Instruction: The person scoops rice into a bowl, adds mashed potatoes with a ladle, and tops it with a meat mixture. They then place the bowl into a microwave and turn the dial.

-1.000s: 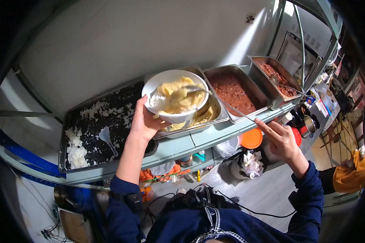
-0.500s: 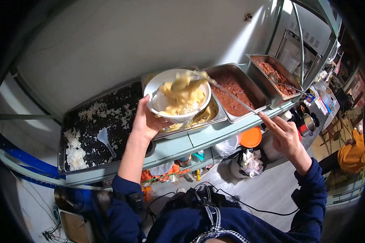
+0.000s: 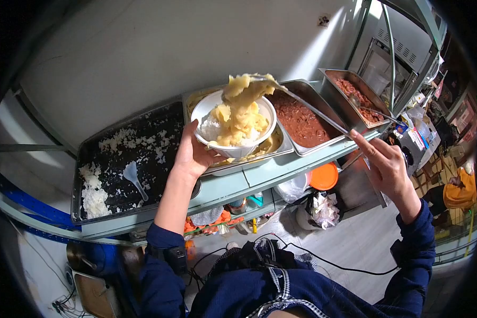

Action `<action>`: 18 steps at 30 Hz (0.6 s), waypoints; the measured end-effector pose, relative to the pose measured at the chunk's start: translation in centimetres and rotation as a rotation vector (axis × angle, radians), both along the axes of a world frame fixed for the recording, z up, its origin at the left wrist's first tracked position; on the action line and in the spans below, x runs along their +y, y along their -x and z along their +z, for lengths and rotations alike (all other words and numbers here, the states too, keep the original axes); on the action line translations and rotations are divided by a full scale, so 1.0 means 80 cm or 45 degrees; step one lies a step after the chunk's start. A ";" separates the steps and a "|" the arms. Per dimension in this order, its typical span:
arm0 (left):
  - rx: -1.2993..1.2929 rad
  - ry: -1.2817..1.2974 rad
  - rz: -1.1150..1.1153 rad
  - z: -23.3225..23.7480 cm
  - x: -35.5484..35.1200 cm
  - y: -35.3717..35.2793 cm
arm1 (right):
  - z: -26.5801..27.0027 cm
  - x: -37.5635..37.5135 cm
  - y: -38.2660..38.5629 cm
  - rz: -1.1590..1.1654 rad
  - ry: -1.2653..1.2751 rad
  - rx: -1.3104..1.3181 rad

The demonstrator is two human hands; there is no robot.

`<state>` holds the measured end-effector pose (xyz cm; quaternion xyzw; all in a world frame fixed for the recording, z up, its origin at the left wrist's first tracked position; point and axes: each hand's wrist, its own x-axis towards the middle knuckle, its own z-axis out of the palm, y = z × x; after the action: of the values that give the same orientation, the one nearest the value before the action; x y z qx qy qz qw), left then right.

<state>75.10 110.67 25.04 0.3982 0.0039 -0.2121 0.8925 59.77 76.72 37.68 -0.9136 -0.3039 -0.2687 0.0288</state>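
My left hand (image 3: 193,153) is wrapped around the side of a white bowl (image 3: 200,110), holding it tilted above a metal pan (image 3: 287,143) of thick yellow food. White rice (image 3: 211,129) and yellow food (image 3: 244,123) lie inside the bowl. My right hand (image 3: 385,167) grips the end of a long-handled ladle (image 3: 315,109), index finger stretched along the handle. Yellow food covers the ladle's head and hangs down from it over the bowl.
At left is a black tray (image 3: 159,124) with scattered rice and a pale rice paddle (image 3: 134,177). To the right stand a pan of reddish-brown food (image 3: 305,123) and another pan (image 3: 355,95) with a spoon. Below the counter edge (image 3: 228,183) are an orange lid (image 3: 323,176) and a bin (image 3: 308,217).
The ladle's head has risen and tipped above the bowl, yellow food trailing from it. My right hand has shifted right, and the bowl has moved only slightly.
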 end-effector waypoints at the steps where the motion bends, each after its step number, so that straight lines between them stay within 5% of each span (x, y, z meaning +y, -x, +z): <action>1: -0.002 0.007 -0.001 -0.003 0.000 -0.002 | 0.004 0.001 0.001 0.001 0.005 -0.009; 18: -0.045 0.056 -0.048 -0.002 -0.004 -0.006 | 0.040 0.018 0.006 -0.079 -0.322 0.481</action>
<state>75.60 110.38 24.90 0.3823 -0.0241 -0.2218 0.8967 59.31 78.14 40.87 -0.9457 -0.2286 -0.1297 0.1912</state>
